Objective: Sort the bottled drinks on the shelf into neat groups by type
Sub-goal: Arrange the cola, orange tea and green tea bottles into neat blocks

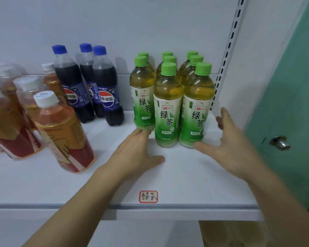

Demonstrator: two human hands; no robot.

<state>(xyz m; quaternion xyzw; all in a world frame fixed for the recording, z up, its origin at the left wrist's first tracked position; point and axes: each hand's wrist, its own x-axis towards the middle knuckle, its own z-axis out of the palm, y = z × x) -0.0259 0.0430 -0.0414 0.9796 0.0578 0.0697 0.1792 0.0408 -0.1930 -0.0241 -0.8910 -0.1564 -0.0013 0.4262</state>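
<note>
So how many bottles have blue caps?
3 cola bottles: one at the left, one behind in the middle, one at the front right. None looks hidden.

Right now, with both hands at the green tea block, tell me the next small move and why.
Probably nudge the front-left green tea bottle forward with the left hand. It stands a little behind the other two front bottles, so the row is not flush. The right hand hovers open beside the block's right side, ready to steady it. The cola bottles already stand apart.

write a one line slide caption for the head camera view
Both open hands, left and right, flank the grouped green-capped plastic green tea bottles on the white shelf, blue-capped cola bottles beside them.
</note>
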